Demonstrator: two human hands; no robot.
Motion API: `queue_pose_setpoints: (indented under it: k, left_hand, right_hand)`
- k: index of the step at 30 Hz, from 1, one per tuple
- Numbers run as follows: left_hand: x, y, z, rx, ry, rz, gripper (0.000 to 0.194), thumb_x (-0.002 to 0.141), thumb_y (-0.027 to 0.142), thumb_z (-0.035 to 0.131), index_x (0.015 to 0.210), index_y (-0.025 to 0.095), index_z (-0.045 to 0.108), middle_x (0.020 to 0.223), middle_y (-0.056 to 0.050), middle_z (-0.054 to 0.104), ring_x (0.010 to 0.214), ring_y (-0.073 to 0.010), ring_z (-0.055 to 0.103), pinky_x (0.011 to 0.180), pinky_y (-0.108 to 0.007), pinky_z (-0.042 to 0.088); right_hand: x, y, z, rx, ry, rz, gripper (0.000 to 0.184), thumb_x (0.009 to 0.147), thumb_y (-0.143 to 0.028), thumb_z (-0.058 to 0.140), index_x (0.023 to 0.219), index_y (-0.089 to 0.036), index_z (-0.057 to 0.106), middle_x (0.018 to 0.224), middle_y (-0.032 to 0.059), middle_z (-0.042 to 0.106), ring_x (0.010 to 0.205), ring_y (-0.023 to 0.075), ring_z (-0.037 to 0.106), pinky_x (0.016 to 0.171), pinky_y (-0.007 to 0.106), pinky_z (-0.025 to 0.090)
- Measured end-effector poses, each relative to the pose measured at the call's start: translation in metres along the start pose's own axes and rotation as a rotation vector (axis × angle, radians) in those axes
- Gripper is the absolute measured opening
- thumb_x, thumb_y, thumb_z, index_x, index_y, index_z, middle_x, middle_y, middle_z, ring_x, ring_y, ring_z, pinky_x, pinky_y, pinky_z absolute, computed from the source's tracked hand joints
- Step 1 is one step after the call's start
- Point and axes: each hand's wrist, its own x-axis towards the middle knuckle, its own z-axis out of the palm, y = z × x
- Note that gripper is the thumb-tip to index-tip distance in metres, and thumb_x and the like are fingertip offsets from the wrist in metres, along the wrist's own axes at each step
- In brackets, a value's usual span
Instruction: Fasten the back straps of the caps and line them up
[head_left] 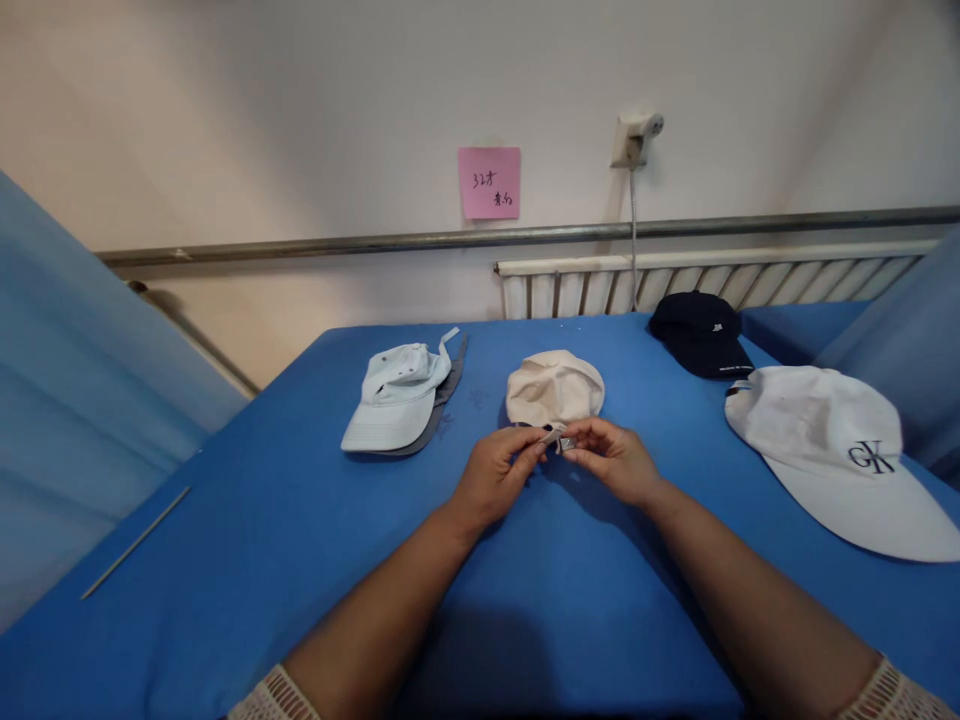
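A beige cap (555,388) lies in the middle of the blue table (300,520), its back strap turned toward me. My left hand (495,475) pinches the strap's left end. My right hand (611,462) pinches the other end, where a small metal buckle (568,443) shows between my fingertips. Both hands meet just in front of the cap, fingers closed on the strap.
A white cap (397,400) with a grey underside lies at the left. A dark navy cap (701,335) sits at the back right, and a large white cap with a black logo (832,450) lies at the right. A radiator (697,280) and a pink note (489,182) are on the wall.
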Motion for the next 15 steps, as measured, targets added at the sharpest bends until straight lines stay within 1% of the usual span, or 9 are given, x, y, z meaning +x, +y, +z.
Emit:
queue_pose_setpoints:
  k: [2, 5, 7, 9, 11, 13, 15]
  left_hand:
    - [0.000, 0.002, 0.000, 0.043, -0.049, 0.022, 0.026, 0.094, 0.033, 0.048, 0.103, 0.021, 0.069, 0.082, -0.003, 0.068, 0.079, -0.0159, 0.062, 0.077, -0.027, 0.046]
    - [0.002, 0.001, 0.001, 0.052, -0.083, 0.006, 0.029, 0.095, 0.031, 0.045, 0.109, 0.022, 0.068, 0.087, -0.004, 0.070, 0.080, -0.0160, 0.063, 0.077, -0.026, 0.046]
    - [0.002, -0.001, 0.001, 0.054, -0.090, -0.016, 0.029, 0.095, 0.031, 0.045, 0.111, 0.022, 0.068, 0.091, -0.004, 0.070, 0.081, -0.0162, 0.063, 0.076, -0.026, 0.046]
    - [0.001, -0.003, 0.001, 0.066, -0.080, -0.046, 0.028, 0.094, 0.031, 0.046, 0.110, 0.022, 0.068, 0.091, -0.004, 0.071, 0.080, -0.0163, 0.064, 0.074, -0.026, 0.046]
    - [0.000, -0.004, 0.001, 0.073, -0.053, -0.077, 0.026, 0.093, 0.031, 0.049, 0.107, 0.021, 0.068, 0.088, -0.004, 0.071, 0.077, -0.0160, 0.064, 0.073, -0.026, 0.047]
    - [-0.001, -0.005, 0.002, 0.046, -0.025, -0.099, 0.025, 0.092, 0.031, 0.050, 0.104, 0.019, 0.068, 0.085, -0.003, 0.071, 0.075, -0.0156, 0.064, 0.073, -0.026, 0.047]
    - [-0.001, -0.004, 0.003, -0.007, 0.000, -0.113, 0.025, 0.092, 0.031, 0.051, 0.104, 0.019, 0.068, 0.086, -0.003, 0.071, 0.076, -0.0157, 0.065, 0.074, -0.026, 0.048]
  right_hand:
    - [0.000, 0.000, 0.002, 0.084, -0.023, 0.029, 0.029, 0.071, -0.038, 0.075, 0.092, -0.021, 0.066, 0.075, 0.0004, 0.065, 0.068, 0.0141, 0.058, 0.064, 0.029, 0.049]
    - [0.000, 0.002, 0.005, 0.165, -0.064, 0.050, 0.029, 0.070, -0.038, 0.076, 0.092, -0.022, 0.065, 0.079, 0.0006, 0.067, 0.071, 0.0141, 0.061, 0.068, 0.031, 0.052]
    - [-0.001, 0.003, 0.007, 0.178, -0.084, 0.049, 0.028, 0.071, -0.037, 0.076, 0.093, -0.022, 0.064, 0.081, 0.0006, 0.067, 0.072, 0.0141, 0.062, 0.071, 0.032, 0.053]
    - [-0.001, 0.004, 0.008, 0.142, -0.095, 0.030, 0.027, 0.074, -0.035, 0.073, 0.094, -0.022, 0.063, 0.081, 0.0010, 0.067, 0.072, 0.0147, 0.062, 0.070, 0.033, 0.053]
    - [-0.003, 0.003, 0.007, 0.021, -0.085, -0.036, 0.024, 0.077, -0.033, 0.070, 0.096, -0.022, 0.063, 0.081, 0.0015, 0.065, 0.071, 0.0150, 0.061, 0.068, 0.032, 0.053]
    - [-0.004, -0.002, 0.005, -0.181, -0.077, -0.165, 0.021, 0.080, -0.028, 0.066, 0.100, -0.023, 0.062, 0.087, 0.0029, 0.064, 0.074, 0.0154, 0.060, 0.069, 0.032, 0.053]
    - [-0.006, -0.009, 0.004, -0.399, -0.076, -0.302, 0.022, 0.083, -0.021, 0.062, 0.105, -0.024, 0.062, 0.097, 0.0053, 0.062, 0.081, 0.0170, 0.060, 0.074, 0.033, 0.052]
